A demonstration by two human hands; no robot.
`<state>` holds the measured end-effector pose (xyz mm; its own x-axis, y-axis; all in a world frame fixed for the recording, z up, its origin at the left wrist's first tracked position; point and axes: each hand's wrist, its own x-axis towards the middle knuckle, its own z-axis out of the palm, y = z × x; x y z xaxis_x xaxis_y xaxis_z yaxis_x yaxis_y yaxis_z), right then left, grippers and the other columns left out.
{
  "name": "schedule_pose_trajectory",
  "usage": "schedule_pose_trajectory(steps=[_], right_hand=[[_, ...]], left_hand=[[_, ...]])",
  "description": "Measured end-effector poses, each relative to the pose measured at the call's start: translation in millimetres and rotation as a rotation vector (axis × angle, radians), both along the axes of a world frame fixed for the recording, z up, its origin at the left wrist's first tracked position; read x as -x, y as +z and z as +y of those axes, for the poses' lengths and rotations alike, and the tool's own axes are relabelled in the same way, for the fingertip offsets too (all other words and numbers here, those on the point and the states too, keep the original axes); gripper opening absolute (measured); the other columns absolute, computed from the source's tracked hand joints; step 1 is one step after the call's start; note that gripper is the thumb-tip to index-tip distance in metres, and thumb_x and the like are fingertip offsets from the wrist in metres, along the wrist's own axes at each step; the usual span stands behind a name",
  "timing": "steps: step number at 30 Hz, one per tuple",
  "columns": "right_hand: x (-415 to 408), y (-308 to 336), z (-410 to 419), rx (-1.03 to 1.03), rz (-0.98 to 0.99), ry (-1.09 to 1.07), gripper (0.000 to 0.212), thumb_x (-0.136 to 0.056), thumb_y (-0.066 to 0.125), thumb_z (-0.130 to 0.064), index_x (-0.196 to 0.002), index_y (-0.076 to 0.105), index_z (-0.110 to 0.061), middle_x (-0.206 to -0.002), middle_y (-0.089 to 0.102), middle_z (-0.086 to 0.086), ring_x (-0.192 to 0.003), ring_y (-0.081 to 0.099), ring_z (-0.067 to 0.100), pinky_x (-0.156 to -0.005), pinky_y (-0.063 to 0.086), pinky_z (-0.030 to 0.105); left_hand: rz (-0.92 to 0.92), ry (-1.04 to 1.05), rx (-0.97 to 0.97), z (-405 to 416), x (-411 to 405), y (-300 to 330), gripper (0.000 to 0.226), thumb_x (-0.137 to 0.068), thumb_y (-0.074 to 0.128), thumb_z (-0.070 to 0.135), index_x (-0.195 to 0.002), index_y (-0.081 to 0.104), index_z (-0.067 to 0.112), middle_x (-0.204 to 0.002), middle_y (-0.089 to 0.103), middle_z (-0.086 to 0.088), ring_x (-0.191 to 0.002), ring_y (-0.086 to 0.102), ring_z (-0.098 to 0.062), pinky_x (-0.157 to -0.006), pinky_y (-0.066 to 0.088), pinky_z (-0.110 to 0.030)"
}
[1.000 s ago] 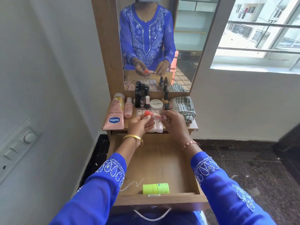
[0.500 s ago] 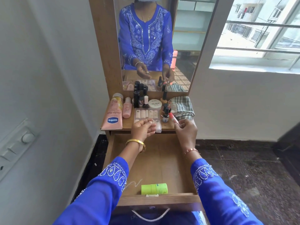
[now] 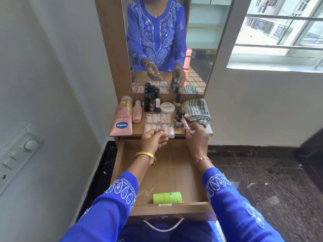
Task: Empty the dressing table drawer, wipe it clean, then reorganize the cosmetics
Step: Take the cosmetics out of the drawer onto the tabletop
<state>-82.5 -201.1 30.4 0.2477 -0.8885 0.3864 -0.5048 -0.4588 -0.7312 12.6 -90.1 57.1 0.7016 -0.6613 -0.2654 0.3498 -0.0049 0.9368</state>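
The wooden drawer (image 3: 171, 209) stands pulled open below me, and a green tube (image 3: 167, 197) lies on its side against the front wall. My left hand (image 3: 153, 139) hovers over the drawer's back edge with its fingers loosely curled and holds nothing. My right hand (image 3: 196, 137) reaches to the dressing table top (image 3: 181, 132), where its fingertips pinch the near end of a pink-red lip gloss tube (image 3: 185, 124). That tube is beside a small dark-capped bottle (image 3: 178, 119). A clear box of false nails (image 3: 159, 124) lies in front of my left hand.
The top also holds a pink Vaseline tube (image 3: 122, 119), a small pink bottle (image 3: 136, 111), several dark nail polish bottles (image 3: 151, 100), a white jar (image 3: 167, 107) and a folded checked cloth (image 3: 196, 110). A mirror (image 3: 166, 41) rises behind. A wall is at the left, dark floor at the right.
Both hands held the lip gloss tube over the nail box. My right hand carried it right and down to the top beside the small bottles, and my left hand let go and stayed put.
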Motion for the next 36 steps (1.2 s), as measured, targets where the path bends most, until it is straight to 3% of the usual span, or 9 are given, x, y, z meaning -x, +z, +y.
schedule_pose_trajectory(steps=[4, 7, 9, 14, 21, 26, 30, 33, 36], right_hand=[[14, 0, 27, -0.068, -0.107, 0.073, 0.005, -0.082, 0.063, -0.008, -0.082, 0.067, -0.004, -0.077, 0.066, 0.01, -0.066, 0.058, 0.017, -0.065, 0.043, 0.02], [23, -11, 49, -0.248, 0.072, 0.255, 0.007, -0.081, 0.067, -0.013, -0.079, 0.067, -0.007, -0.069, 0.06, 0.002, -0.057, 0.047, 0.006, -0.053, 0.036, 0.01], [27, -19, 60, -0.349, 0.329, 0.422, 0.01, -0.08, 0.068, -0.018, -0.078, 0.066, -0.008, -0.07, 0.059, 0.002, -0.061, 0.047, 0.011, -0.052, 0.033, 0.011], [34, -38, 80, -0.548, 0.917, 0.81, 0.026, -0.08, 0.067, -0.02, -0.105, 0.069, -0.011, -0.109, 0.068, 0.008, -0.083, 0.055, 0.016, -0.072, 0.039, 0.02], [35, -38, 85, -0.606, 1.071, 0.857, 0.037, -0.081, 0.066, -0.015, -0.117, 0.062, -0.007, -0.107, 0.064, 0.014, -0.079, 0.054, 0.022, -0.069, 0.051, 0.034], [36, -36, 82, -0.686, 0.924, 0.844, 0.04, -0.077, 0.07, -0.01, -0.116, 0.058, -0.006, -0.094, 0.054, 0.006, -0.077, 0.052, 0.021, -0.052, 0.043, 0.022], [42, -27, 80, -0.869, 0.416, 0.795, 0.029, -0.081, 0.066, -0.001, -0.108, 0.054, 0.003, -0.079, 0.053, 0.002, -0.063, 0.049, 0.011, -0.053, 0.042, 0.018], [41, -23, 82, -0.942, 0.063, 0.722, 0.025, -0.083, 0.063, 0.0, -0.105, 0.051, -0.006, -0.081, 0.055, 0.003, -0.07, 0.052, 0.013, -0.064, 0.044, 0.022], [37, -20, 86, -0.903, -0.117, 0.639, 0.031, -0.083, 0.065, -0.004, -0.11, 0.051, -0.011, -0.096, 0.062, 0.009, -0.085, 0.058, 0.019, -0.077, 0.049, 0.03]], left_hand=[[-0.022, 0.01, 0.039, 19, 8, -8, 0.019, -0.092, 0.048, 0.005, -0.081, 0.061, 0.013, -0.075, 0.065, -0.007, -0.066, 0.063, -0.014, -0.064, 0.055, -0.021], [-0.044, 0.005, 0.001, 37, 14, -23, 0.019, -0.092, 0.048, 0.004, -0.082, 0.061, 0.012, -0.074, 0.064, -0.007, -0.059, 0.064, -0.008, -0.062, 0.054, -0.018], [-0.039, -0.007, -0.036, 48, 17, -34, 0.02, -0.092, 0.048, 0.004, -0.081, 0.062, 0.012, -0.074, 0.064, -0.008, -0.056, 0.064, -0.005, -0.061, 0.054, -0.018], [0.01, -0.011, -0.157, 64, 22, -57, 0.022, -0.093, 0.047, 0.004, -0.078, 0.061, 0.013, -0.072, 0.063, -0.006, -0.049, 0.062, -0.001, -0.056, 0.053, -0.016], [0.005, -0.021, -0.248, 69, 23, -65, 0.021, -0.093, 0.048, 0.008, -0.078, 0.06, 0.015, -0.072, 0.063, -0.003, -0.063, 0.059, -0.013, -0.062, 0.051, -0.022], [-0.012, -0.028, -0.277, 69, 22, -66, 0.022, -0.092, 0.048, 0.007, -0.076, 0.06, 0.017, -0.071, 0.062, -0.002, -0.063, 0.058, -0.012, -0.058, 0.048, -0.02], [-0.039, -0.01, -0.309, 69, 19, -68, 0.024, -0.091, 0.049, 0.007, -0.073, 0.06, 0.018, -0.071, 0.061, -0.001, -0.063, 0.056, -0.011, -0.053, 0.047, -0.018], [0.041, -0.035, -0.326, 68, 22, -65, 0.025, -0.094, 0.045, 0.012, -0.073, 0.057, 0.017, -0.072, 0.058, -0.002, -0.062, 0.056, -0.013, -0.049, 0.049, -0.02], [0.204, -0.184, -0.332, 71, 26, -59, 0.024, -0.097, 0.043, 0.025, -0.086, 0.059, 0.01, -0.079, 0.06, -0.009, -0.067, 0.06, -0.021, -0.057, 0.053, -0.031]])
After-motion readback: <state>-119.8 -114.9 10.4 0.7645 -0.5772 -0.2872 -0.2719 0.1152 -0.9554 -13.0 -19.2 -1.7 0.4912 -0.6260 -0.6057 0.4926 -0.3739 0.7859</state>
